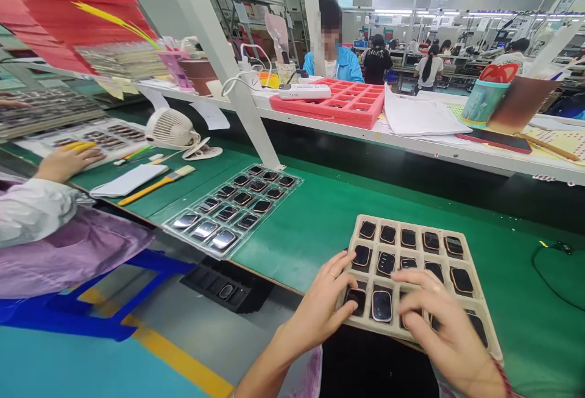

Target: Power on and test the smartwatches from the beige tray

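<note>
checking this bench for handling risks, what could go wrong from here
The beige rectangular moulded tray sits close to the near edge of the green work surface, so a nudge might tip it. The right hand, blurred by motion over it, could knock or smudge a dark-screened, gold-rimmed rounded-rectangular watch face. The clear plastic tray of similar pieces also reaches that near edge and might get bumped off.

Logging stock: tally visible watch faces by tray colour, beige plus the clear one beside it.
Beige tray watch faces: 15 (some partly hidden by the right hand)
Clear tray watch faces: 15
Total: 30
</note>
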Demonstrator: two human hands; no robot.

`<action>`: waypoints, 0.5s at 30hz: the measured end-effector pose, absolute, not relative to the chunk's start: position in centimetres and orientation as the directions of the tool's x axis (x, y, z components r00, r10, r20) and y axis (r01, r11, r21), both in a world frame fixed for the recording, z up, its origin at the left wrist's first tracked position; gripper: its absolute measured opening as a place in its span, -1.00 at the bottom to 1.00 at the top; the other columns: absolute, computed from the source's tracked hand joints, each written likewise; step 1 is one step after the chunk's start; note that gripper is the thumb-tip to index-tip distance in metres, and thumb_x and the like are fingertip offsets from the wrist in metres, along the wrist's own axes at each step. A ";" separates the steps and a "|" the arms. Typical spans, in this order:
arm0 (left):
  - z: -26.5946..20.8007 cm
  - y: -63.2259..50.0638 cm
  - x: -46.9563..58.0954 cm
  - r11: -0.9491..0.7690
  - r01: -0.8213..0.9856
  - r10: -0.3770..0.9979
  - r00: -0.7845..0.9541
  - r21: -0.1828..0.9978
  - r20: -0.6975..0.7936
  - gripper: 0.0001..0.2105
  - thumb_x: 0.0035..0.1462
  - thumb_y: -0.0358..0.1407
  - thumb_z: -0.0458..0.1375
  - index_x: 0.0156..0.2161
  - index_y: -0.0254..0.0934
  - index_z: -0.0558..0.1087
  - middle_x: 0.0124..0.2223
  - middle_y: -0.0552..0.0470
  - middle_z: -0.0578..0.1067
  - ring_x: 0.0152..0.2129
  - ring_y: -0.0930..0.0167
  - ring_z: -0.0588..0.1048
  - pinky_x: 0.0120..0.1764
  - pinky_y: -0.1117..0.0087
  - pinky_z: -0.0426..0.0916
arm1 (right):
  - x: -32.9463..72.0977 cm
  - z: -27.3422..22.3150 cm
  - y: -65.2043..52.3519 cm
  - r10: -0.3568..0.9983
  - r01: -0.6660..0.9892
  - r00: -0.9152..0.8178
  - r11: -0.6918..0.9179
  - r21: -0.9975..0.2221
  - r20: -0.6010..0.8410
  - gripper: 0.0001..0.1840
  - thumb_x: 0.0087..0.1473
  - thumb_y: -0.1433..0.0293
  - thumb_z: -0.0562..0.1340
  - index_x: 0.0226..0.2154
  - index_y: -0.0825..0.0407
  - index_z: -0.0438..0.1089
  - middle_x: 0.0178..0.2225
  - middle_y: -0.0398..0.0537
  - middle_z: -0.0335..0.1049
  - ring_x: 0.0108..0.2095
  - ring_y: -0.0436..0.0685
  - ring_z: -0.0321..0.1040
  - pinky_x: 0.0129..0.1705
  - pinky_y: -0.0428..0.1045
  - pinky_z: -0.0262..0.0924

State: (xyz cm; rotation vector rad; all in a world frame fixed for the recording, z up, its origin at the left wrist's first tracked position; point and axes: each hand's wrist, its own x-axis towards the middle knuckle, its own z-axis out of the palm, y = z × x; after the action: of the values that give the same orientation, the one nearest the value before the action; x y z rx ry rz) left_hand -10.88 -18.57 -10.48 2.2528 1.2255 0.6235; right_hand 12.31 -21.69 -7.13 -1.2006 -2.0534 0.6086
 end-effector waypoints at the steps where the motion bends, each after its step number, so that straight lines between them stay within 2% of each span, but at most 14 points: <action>1: -10.5 -18.6 -10.9 -0.484 0.609 0.849 0.500 0.629 0.170 -0.87 -0.01 -0.46 0.07 -0.29 -0.26 0.32 0.23 -0.09 0.12 0.19 0.21 -0.02 0.13 0.11 0.06 | 11.7 -7.5 -21.3 0.888 0.636 -0.359 0.458 -0.621 0.287 -0.89 0.10 0.40 0.16 -0.34 0.01 0.40 0.04 0.08 0.24 0.04 0.30 0.16 0.04 0.25 0.10; 4: -10.5 -18.7 -11.0 -0.528 0.527 0.805 0.560 0.666 0.195 -0.91 0.01 -0.46 0.07 -0.34 -0.26 0.31 0.06 -0.08 0.35 0.13 0.25 0.13 0.14 0.13 0.02 | 10.3 -8.9 -20.5 0.907 0.799 -0.372 0.421 -0.429 0.198 -0.85 -0.01 0.43 0.21 -0.29 0.04 0.37 0.10 0.14 0.18 0.14 0.41 -0.02 0.11 0.38 -0.11; 6: -10.3 -18.7 -10.9 -0.524 0.470 0.781 0.598 0.710 0.180 -0.93 0.03 -0.44 0.06 -0.33 -0.25 0.33 -0.14 -0.03 0.47 -0.01 0.29 0.31 0.10 0.16 0.08 | 9.9 -9.4 -20.4 0.899 0.793 -0.405 0.435 -0.426 0.164 -0.80 -0.08 0.45 0.25 -0.29 0.05 0.34 0.13 0.14 0.13 0.18 0.42 -0.11 0.13 0.38 -0.17; 8: -9.8 -18.1 -10.4 -0.454 0.431 0.801 0.581 0.780 0.145 -0.93 0.07 -0.41 0.05 -0.32 -0.26 0.36 -0.30 0.02 0.48 -0.23 0.37 0.42 -0.05 0.28 0.24 | 10.1 -9.1 -20.5 0.876 0.710 -0.460 0.461 -0.533 0.145 -0.83 -0.12 0.52 0.23 -0.38 0.03 0.30 0.09 0.09 0.18 0.17 0.36 -0.07 0.13 0.30 -0.09; 10: -9.1 -16.7 -9.4 -0.332 0.375 0.852 0.513 0.866 0.105 -0.90 0.09 -0.37 0.03 -0.28 -0.28 0.36 -0.35 0.04 0.45 -0.40 0.44 0.41 -0.29 0.42 0.30 | 10.8 -8.5 -20.0 0.867 0.569 -0.485 0.413 -0.711 0.116 -0.82 -0.13 0.59 0.17 -0.44 0.02 0.25 -0.06 0.03 0.33 0.04 0.25 0.17 0.02 0.17 0.11; 12: -8.4 -14.4 -7.8 -0.192 0.261 0.876 0.479 0.946 0.046 -0.84 0.06 -0.37 0.04 -0.21 -0.30 0.36 -0.36 0.04 0.43 -0.50 0.49 0.38 -0.45 0.50 0.27 | 12.0 -7.9 -18.6 0.889 0.401 -0.456 0.251 -0.881 0.046 -0.84 -0.08 0.59 0.13 -0.42 0.01 0.22 -0.27 -0.05 0.43 -0.24 0.12 0.36 -0.21 0.02 0.27; 13: -8.2 -13.0 -6.8 -0.109 0.195 0.862 0.507 0.975 -0.005 -0.77 0.04 -0.38 0.06 -0.15 -0.31 0.34 -0.39 0.07 0.42 -0.58 0.52 0.35 -0.51 0.52 0.24 | 12.8 -7.8 -17.6 0.905 0.314 -0.426 0.144 -0.938 -0.004 -0.87 -0.04 0.55 0.12 -0.40 0.02 0.21 -0.35 -0.08 0.43 -0.37 0.06 0.38 -0.33 -0.03 0.29; 15: -8.1 -10.1 -4.7 0.015 0.093 0.817 0.572 0.996 -0.066 -0.75 -0.04 -0.40 0.10 -0.17 -0.35 0.36 -0.44 0.08 0.42 -0.67 0.58 0.30 -0.57 0.55 0.19 | 14.5 -8.1 -15.1 0.930 0.156 -0.355 -0.043 -0.987 -0.096 -0.91 0.01 0.47 0.14 -0.35 0.02 0.21 -0.41 -0.12 0.43 -0.56 -0.04 0.31 -0.53 -0.13 0.22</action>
State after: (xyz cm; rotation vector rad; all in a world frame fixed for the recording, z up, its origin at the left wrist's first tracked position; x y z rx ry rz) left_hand -4.66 -10.08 -8.11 1.4671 0.8224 0.6763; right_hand 14.52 -15.11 -8.10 -1.1743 -1.5604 1.4632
